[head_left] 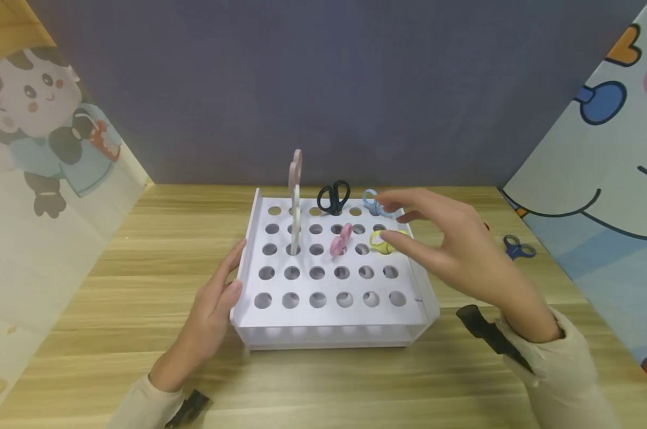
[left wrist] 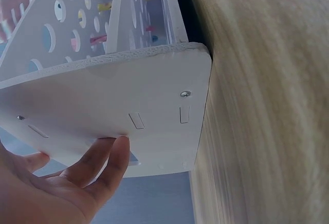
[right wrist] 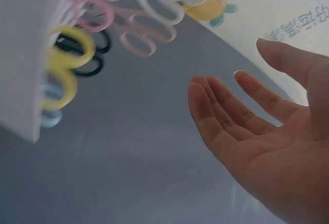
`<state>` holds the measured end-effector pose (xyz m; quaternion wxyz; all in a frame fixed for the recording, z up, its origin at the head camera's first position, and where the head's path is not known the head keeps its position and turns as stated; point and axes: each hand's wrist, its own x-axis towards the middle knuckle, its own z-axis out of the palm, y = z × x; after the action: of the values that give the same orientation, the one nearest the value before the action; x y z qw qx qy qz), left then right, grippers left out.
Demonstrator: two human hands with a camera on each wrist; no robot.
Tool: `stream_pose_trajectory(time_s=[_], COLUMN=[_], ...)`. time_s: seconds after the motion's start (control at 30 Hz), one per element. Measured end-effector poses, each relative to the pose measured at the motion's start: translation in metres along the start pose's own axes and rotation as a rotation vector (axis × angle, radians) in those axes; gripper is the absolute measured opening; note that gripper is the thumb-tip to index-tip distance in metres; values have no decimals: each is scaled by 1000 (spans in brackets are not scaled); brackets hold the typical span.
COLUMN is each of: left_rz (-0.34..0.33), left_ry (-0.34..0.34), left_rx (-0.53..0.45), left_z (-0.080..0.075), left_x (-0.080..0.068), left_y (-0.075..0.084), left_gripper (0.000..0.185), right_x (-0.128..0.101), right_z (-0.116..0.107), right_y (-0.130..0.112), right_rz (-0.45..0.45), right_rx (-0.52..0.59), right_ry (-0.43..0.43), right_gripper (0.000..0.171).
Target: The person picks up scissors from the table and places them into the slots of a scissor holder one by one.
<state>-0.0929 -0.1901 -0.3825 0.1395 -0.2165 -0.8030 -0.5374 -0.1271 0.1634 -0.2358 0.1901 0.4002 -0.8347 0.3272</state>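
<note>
A white rack point(head_left: 323, 280) with rows of round holes stands on the wooden table point(head_left: 114, 286), between the two hands. The left hand point(head_left: 208, 319) lies flat against its left wall, fingers straight; the left wrist view shows their tips touching that panel point(left wrist: 118, 111). The right hand point(head_left: 457, 250) hovers spread and empty over the rack's right rear corner, its fingertips just above the yellow scissors point(head_left: 383, 241); the right wrist view shows the bare palm. Blue scissors point(head_left: 518, 247) lie on the table beyond it.
</note>
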Motion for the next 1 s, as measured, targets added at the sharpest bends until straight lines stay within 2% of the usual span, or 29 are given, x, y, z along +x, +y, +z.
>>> stream_pose_trajectory(time_s=[0.1,0.3,0.53,0.63,0.8,1.0], left_rz=[2,0,11,16,6,5], left_ry=[1,3,4,3,-9,-9], left_rx=[6,4,-14,-11,-3,-14], left_z=[0,-1,-2,-1,-1,-1], left_x=[0,0,0,1,1,1], left_y=[-1,-2,-4,-4,-5,-3], left_gripper=[59,58,59,59,58,59], right_x=[-11,-28,-39,-44,-60,-79], right_z=[-4,-16,-26,-36,-47,-50], right_y=[13,40,81,99,126,159], right_rz=[62,215,275,374,553,633], right_rx=[-10,-100,-139,-177,-246,-285], right_ry=[22,73,151,167,135,62], right_gripper=[52,44,35,35,43,50])
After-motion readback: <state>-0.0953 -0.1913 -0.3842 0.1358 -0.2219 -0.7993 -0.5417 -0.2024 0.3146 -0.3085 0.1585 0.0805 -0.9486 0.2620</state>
